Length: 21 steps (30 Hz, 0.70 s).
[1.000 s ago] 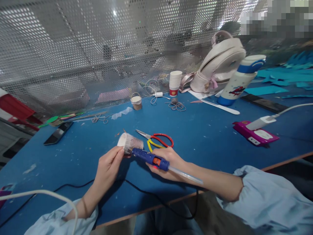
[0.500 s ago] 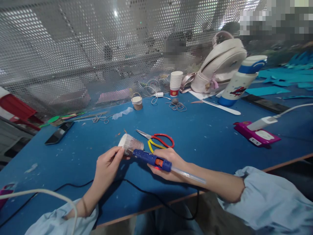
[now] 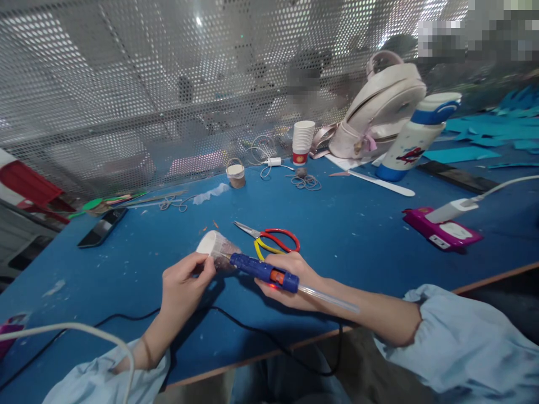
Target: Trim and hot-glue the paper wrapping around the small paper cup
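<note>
My left hand (image 3: 187, 280) pinches a small paper cup (image 3: 210, 245) by its rim. The cup is tipped on its side, its open mouth facing left, with a brownish, whitish wrap round its wall. In my right hand (image 3: 290, 280) is a blue hot glue gun (image 3: 261, 270), a clear glue stick sticking out of its back. Its nozzle points left and meets or nearly meets the cup's side; I cannot tell if they touch. Just beyond the right hand lie scissors (image 3: 269, 238) with red and yellow handles.
At the back stand a small lidded bucket (image 3: 236, 175), stacked paper cups (image 3: 303, 143), a backpack (image 3: 379, 112) and a bottle (image 3: 415, 140). A purple power strip (image 3: 442, 230) lies right, a phone (image 3: 102, 228) left. A black cable (image 3: 252, 331) crosses the table's front.
The cup has shifted slightly left and turned a little in my left hand. The glue gun's nozzle has moved slightly along its side. My right hand still grips the glue gun.
</note>
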### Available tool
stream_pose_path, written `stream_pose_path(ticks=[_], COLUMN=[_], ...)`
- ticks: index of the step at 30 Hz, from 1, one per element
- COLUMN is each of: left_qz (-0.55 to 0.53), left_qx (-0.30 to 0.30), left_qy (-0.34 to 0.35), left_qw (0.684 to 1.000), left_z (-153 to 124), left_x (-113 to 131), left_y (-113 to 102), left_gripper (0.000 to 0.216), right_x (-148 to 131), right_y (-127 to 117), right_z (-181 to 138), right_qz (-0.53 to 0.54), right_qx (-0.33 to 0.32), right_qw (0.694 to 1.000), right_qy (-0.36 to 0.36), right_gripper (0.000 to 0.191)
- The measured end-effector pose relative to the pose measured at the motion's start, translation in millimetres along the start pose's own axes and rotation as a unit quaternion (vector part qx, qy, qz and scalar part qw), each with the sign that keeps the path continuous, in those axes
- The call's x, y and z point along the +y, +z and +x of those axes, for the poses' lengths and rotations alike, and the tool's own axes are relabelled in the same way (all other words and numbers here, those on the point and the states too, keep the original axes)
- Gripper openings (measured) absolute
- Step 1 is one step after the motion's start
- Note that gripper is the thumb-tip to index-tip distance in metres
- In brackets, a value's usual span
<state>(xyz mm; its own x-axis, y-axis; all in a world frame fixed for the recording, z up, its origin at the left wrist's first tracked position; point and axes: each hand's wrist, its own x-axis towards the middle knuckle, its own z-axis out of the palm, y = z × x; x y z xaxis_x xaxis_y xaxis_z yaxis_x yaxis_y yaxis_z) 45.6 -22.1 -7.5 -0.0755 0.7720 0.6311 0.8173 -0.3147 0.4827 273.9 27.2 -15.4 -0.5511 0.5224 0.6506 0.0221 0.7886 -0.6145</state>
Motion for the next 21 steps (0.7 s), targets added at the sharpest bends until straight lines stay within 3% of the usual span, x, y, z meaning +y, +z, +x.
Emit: stream_pose_path(ticks=[4, 9, 15, 21], left_qz=[0.085, 0.186, 0.219, 0.263], left_qx=[0.034, 0.026, -0.009, 0.001], left_qy=[0.093, 0.234, 0.297, 0.297], left_qw=[0.991, 0.954, 0.929, 0.918], left_z=[-4, -7, -8, -3], left_x=[-10, -25, -33, -28], left_y=[4, 7, 11, 15], left_gripper=[0.022, 0.017, 0.013, 0.020], right_x=[0, 1, 1, 0], right_y=[0, -1, 0, -1], right_z=[0, 0, 0, 2], right_qz=[0.009, 0.015, 0.008, 0.013], right_qx=[0.005, 0.005, 0.011, 0.014], right_qw=[1.000, 1.000, 1.000, 1.000], right_qy=[0.004, 0.022, 0.024, 0.017], right_gripper=[0.019, 0.019, 0.018, 0.017])
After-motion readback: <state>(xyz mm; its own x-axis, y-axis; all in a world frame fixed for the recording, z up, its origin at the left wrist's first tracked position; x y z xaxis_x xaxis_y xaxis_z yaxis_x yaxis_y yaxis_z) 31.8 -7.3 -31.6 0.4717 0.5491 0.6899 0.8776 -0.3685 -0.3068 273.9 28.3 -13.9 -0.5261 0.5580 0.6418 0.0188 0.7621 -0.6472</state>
